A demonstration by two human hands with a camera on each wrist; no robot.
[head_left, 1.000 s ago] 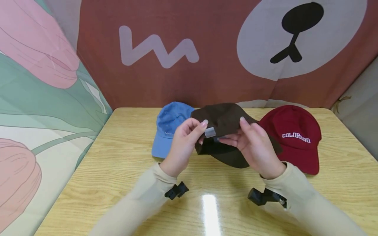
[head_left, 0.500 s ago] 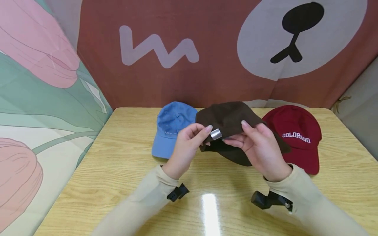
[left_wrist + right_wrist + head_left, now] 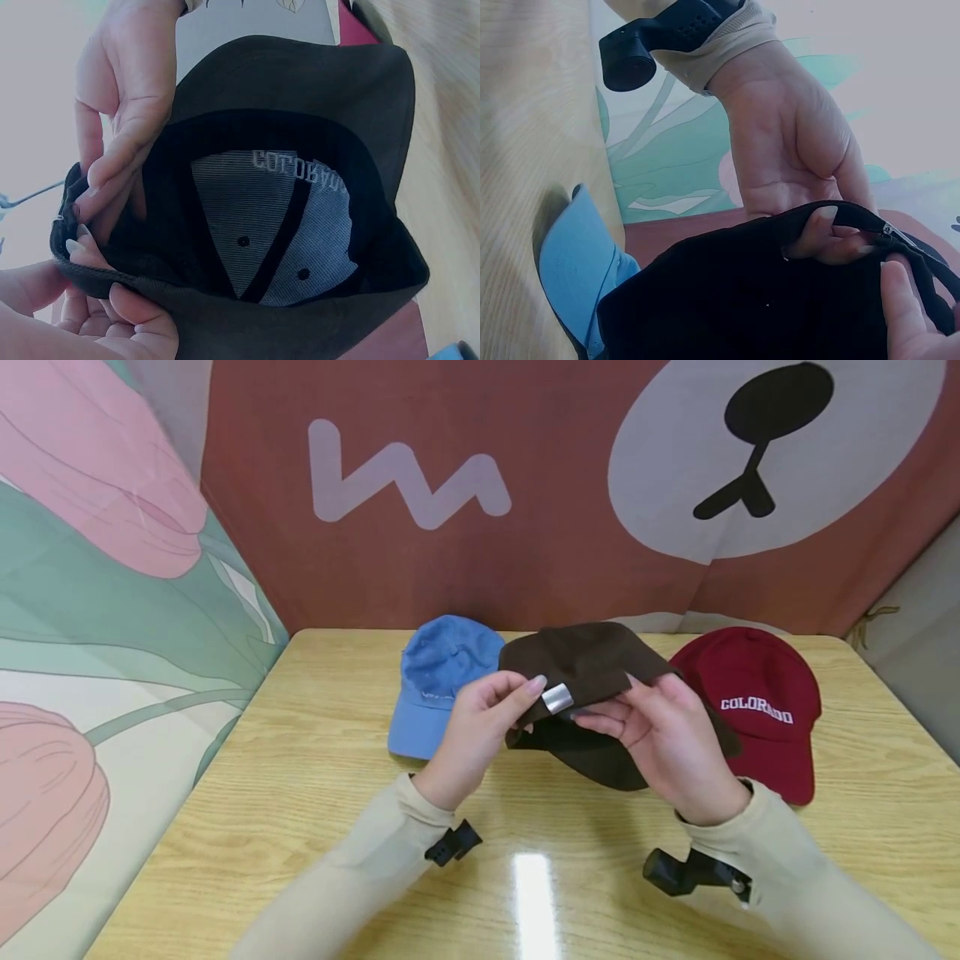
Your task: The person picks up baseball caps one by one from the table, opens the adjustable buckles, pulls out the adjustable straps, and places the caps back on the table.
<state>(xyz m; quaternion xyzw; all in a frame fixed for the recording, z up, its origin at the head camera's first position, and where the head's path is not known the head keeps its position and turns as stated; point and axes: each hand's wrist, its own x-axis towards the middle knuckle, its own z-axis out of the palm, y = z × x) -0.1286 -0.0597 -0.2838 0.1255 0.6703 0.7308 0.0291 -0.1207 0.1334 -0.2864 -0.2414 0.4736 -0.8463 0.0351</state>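
Note:
A dark brown baseball cap (image 3: 600, 652) is held above the table, its back strap toward me and its brim (image 3: 607, 764) low behind. My left hand (image 3: 480, 727) pinches the strap beside a silver buckle (image 3: 557, 697). My right hand (image 3: 678, 747) grips the strap's right part between thumb and fingers. In the left wrist view the cap's inside (image 3: 247, 217) opens upward, with reversed COLORADO stitching on the lining. The right wrist view shows left fingertips (image 3: 817, 229) inside the strap and the right fingers (image 3: 907, 307) close by.
A blue cap (image 3: 450, 652) lies on the wooden table (image 3: 300, 810) at the left, partly behind my left hand. A dark red COLORADO cap (image 3: 780, 735) lies at the right, partly covered by the brown cap. A printed cloth (image 3: 555, 560) hangs along the table's back.
Both hands and the brown cap have shifted a little to the right. The silver buckle has moved right with them. Both hands keep their hold on the strap.

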